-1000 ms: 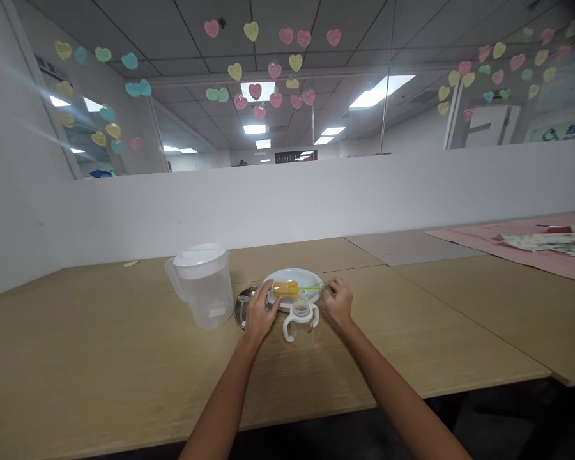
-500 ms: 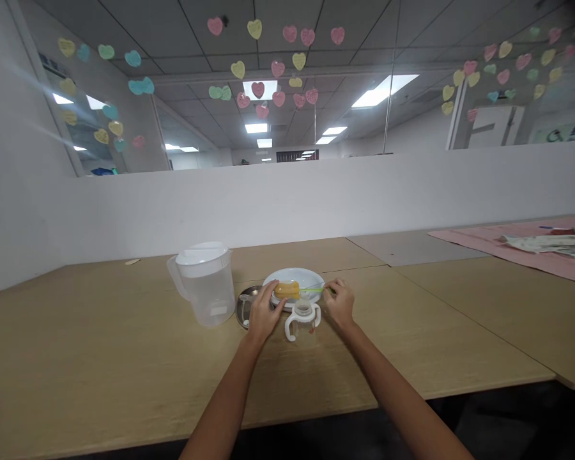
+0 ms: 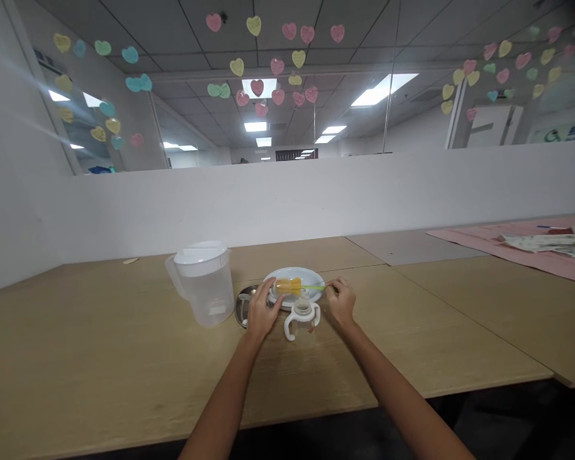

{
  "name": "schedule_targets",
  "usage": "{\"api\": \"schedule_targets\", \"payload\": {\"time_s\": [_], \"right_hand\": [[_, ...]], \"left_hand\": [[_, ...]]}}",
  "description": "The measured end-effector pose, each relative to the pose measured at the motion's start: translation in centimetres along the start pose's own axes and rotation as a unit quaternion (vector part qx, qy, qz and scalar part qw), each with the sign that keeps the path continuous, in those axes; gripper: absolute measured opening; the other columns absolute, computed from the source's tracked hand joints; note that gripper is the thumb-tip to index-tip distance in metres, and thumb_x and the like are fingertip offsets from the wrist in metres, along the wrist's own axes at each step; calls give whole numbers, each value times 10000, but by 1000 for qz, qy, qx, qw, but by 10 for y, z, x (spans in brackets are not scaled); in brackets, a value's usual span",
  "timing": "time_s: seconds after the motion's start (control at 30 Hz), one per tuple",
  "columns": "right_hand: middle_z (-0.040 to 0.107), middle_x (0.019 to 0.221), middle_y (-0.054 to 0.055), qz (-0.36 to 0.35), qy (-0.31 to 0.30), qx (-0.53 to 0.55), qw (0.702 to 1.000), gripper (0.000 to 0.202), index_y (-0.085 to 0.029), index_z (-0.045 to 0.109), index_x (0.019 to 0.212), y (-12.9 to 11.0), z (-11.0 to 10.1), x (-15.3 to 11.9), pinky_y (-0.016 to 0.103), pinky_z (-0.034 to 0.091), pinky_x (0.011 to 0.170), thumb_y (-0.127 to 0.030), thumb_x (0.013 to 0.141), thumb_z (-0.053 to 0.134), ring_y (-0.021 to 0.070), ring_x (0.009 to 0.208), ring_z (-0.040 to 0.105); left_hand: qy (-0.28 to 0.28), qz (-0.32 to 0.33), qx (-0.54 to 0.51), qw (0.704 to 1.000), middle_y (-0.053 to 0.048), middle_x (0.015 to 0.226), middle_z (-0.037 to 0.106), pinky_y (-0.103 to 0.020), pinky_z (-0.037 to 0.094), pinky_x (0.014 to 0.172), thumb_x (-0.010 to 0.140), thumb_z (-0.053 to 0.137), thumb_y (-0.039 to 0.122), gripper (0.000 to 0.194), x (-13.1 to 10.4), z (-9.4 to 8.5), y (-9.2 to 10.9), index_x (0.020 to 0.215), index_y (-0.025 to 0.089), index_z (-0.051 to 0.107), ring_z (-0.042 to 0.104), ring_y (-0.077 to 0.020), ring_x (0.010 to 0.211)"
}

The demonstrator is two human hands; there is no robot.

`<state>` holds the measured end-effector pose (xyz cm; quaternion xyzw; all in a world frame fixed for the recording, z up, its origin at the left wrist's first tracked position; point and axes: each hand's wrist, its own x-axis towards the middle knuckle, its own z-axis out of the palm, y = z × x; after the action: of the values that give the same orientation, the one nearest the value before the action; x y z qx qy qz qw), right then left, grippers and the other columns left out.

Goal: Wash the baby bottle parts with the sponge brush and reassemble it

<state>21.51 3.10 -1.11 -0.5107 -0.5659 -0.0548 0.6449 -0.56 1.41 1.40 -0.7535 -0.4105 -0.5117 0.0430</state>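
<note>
My left hand [image 3: 263,310] is closed on the orange-yellow head [image 3: 287,286] of what looks like a bottle brush, lying level over a white bowl [image 3: 274,303]. From the head, a thin green handle [image 3: 312,287] runs right to my right hand [image 3: 341,301], whose fingers pinch its end. Just in front of the bowl stands a clear baby bottle [image 3: 303,317] with two white side handles and an uncapped neck. A round metal dish [image 3: 240,312] with small white parts in it lies partly hidden behind my left hand.
Left of the dish stands a clear plastic pitcher [image 3: 206,291] with a white lid. A pink cloth [image 3: 474,237] with fabric and a pen covers the far right of the wooden table [image 3: 124,358]. A white wall [image 3: 287,204] with glass above closes off the back.
The orange-yellow head has turned and shows a flared, brighter yellow end towards the handle. Both hands stay almost in place, still gripping the brush.
</note>
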Motion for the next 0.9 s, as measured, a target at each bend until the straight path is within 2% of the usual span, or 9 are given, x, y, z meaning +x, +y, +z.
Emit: {"api": "schedule_targets", "payload": {"time_s": [0.23, 0.47, 0.6, 0.9], "right_hand": [[591, 715, 41, 20, -21, 9, 1000, 171, -170, 620, 649, -5, 2, -2, 287, 385, 696, -206, 696, 460, 175, 717, 510], [612, 777, 59, 39, -44, 13, 998, 218, -157, 659, 726, -6, 2, -2, 285, 393, 709, -226, 726, 453, 176, 741, 532], [617, 765, 55, 43, -56, 26, 997, 225, -158, 670, 738, -4, 2, -2, 280, 396, 690, -239, 720, 461, 179, 737, 541], [620, 727, 46, 47, -62, 67, 995, 207, -166, 667, 691, 1, 3, -2, 287, 402, 683, -237, 690, 472, 182, 730, 550]], "left_hand": [[4, 18, 3, 1000, -77, 1205, 564, -353, 436, 949, 827, 541, 328, 423, -1, 3, 0, 1230, 216, 478, 526, -201, 1116], [29, 0, -22, 999, -71, 1133, 593, -331, 474, 875, 830, 534, 279, 306, 0, 2, 0, 1126, 206, 541, 567, -188, 1038], [42, 4, -25, 999, -75, 1117, 592, -317, 485, 839, 809, 559, 265, 310, 0, 2, 1, 1111, 200, 545, 570, -188, 1019], [15, -4, -42, 999, -65, 1161, 562, -322, 460, 889, 812, 559, 273, 350, -2, 7, -5, 1156, 224, 508, 533, -188, 1078]]}}
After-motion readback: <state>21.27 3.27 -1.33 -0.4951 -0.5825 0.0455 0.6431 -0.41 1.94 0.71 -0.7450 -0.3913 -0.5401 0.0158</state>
